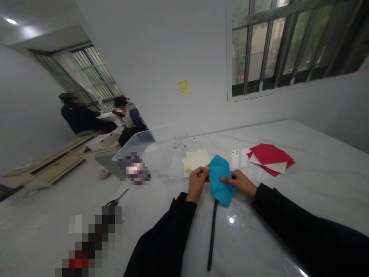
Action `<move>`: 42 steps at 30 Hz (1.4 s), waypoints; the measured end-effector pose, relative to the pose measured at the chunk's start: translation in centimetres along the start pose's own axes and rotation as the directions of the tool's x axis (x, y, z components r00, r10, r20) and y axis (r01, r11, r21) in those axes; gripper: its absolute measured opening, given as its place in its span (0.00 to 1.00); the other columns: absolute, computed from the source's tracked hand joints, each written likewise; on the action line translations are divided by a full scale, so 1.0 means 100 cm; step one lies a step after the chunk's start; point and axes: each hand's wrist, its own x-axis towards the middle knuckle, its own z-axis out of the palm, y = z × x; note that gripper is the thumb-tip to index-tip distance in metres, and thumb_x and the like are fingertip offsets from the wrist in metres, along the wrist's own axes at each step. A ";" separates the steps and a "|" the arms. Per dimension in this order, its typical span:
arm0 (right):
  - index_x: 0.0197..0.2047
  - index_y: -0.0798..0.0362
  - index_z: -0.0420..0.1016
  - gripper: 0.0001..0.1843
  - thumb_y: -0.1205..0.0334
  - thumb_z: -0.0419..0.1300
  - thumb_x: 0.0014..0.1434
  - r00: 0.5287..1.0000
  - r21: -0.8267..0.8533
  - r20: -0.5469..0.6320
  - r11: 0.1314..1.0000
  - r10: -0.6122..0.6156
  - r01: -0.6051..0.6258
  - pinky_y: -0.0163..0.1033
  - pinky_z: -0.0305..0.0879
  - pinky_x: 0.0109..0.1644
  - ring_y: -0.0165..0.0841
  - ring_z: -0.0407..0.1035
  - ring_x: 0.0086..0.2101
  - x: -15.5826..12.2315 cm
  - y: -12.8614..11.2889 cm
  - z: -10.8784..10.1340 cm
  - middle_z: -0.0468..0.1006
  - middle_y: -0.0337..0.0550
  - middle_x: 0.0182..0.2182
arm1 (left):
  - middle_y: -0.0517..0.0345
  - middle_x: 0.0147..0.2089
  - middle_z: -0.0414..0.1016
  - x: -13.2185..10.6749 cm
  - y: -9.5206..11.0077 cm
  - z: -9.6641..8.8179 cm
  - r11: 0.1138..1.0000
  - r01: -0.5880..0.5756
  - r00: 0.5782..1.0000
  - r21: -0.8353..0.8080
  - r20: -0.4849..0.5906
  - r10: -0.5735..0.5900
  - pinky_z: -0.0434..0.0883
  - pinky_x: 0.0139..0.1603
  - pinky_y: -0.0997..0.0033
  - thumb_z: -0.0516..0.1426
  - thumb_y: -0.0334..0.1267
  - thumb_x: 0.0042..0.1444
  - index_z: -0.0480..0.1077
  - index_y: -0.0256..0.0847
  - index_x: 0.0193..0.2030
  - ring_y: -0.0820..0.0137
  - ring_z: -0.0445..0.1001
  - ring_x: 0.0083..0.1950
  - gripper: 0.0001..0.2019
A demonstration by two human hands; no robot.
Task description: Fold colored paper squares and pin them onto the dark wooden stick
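A folded blue sheet of paper (pixel 220 179) is held up over the white marble table (pixel 317 184) between both hands. My left hand (pixel 197 183) pinches its left edge with closed fingers. My right hand (pixel 241 182) grips its right side, thumb on top. Both arms wear dark sleeves. A thin dark strap (pixel 212 234) lies on the table just below the paper.
Pale yellow sheets (pixel 196 159) lie behind the blue paper, red and white sheets (pixel 270 157) to the right. A clear plastic box (pixel 144 148) stands at the left, scissors (pixel 117 200) nearer. Two seated people (pixel 98 117) are in the far left background.
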 end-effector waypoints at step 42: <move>0.40 0.60 0.81 0.27 0.43 0.67 0.50 0.999 -0.026 -0.038 0.999 -0.026 0.025 0.44 0.73 0.40 0.42 0.77 0.35 0.001 -0.001 0.001 0.83 0.51 0.36 | 0.51 0.36 0.80 -0.005 -0.001 0.001 0.987 0.056 0.955 0.149 0.282 -0.096 0.72 0.39 0.65 0.65 0.49 0.49 0.77 0.33 0.39 0.63 0.76 0.37 0.19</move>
